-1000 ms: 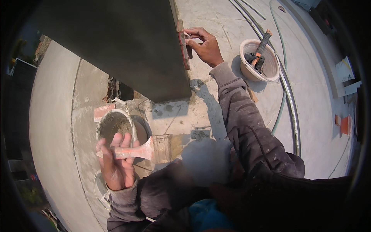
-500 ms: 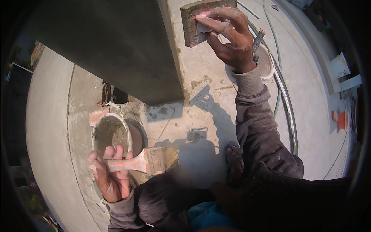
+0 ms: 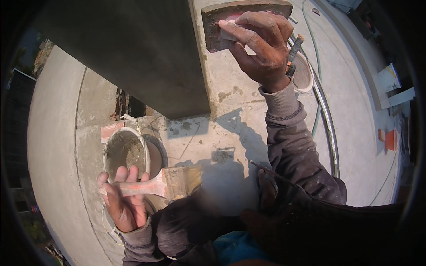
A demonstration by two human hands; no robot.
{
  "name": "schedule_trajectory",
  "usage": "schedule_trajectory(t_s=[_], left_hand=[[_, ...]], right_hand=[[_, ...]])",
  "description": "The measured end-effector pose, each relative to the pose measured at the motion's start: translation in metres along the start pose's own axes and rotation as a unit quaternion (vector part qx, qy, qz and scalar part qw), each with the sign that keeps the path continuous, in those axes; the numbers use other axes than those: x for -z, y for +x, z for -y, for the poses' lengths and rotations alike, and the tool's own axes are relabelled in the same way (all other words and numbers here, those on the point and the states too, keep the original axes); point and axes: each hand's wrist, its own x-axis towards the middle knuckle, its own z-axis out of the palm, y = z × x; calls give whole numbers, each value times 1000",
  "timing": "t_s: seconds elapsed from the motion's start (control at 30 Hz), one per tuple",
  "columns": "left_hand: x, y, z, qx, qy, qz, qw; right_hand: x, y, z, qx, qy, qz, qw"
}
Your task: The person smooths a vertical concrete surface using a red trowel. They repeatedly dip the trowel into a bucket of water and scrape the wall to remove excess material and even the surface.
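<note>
My right hand (image 3: 264, 48) is closed round the handle of a plastering float (image 3: 212, 34), a flat board smeared with grey and pink. The float is up by the edge of a tall grey plastered column (image 3: 133, 57); I cannot tell whether it touches the face. Low on the left, my left hand (image 3: 126, 206) grips a wide paintbrush (image 3: 175, 182) by its worn pinkish handle. Its bristles point right and look blurred. Just beyond that hand stands a bucket (image 3: 155, 157) with grey residue on its inner wall.
A reddish brick (image 3: 111, 130) lies by the bucket on the concrete floor (image 3: 235, 91). Right of my right forearm are a round tub (image 3: 304, 75) with a tape-wrapped handle (image 3: 295, 48) over it, a shiny pipe (image 3: 329, 133) and a green hose (image 3: 316, 48). An orange container (image 3: 391, 140) stands far right.
The float has swung round in my right hand, so more of its length shows, and it has shifted slightly left. My left hand and the paintbrush have barely moved.
</note>
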Motion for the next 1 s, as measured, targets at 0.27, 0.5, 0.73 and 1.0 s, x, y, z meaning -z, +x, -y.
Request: schedule_trajectory(t_s=[0.27,0.5,0.73,1.0], left_hand=[[3,3,0,-1,7,-6,1000],[3,-7,-9,-11,22,-25,999],[4,-11,-12,-13,-7,-17,1000],[6,-8,-12,-7,-31,31,999]], right_hand=[[7,-39,-74,-233,775,63,585],[-64,-48,-84,-255,858,101,434],[-91,-47,-108,-225,873,143,408],[-87,-45,-115,-273,827,178,458]])
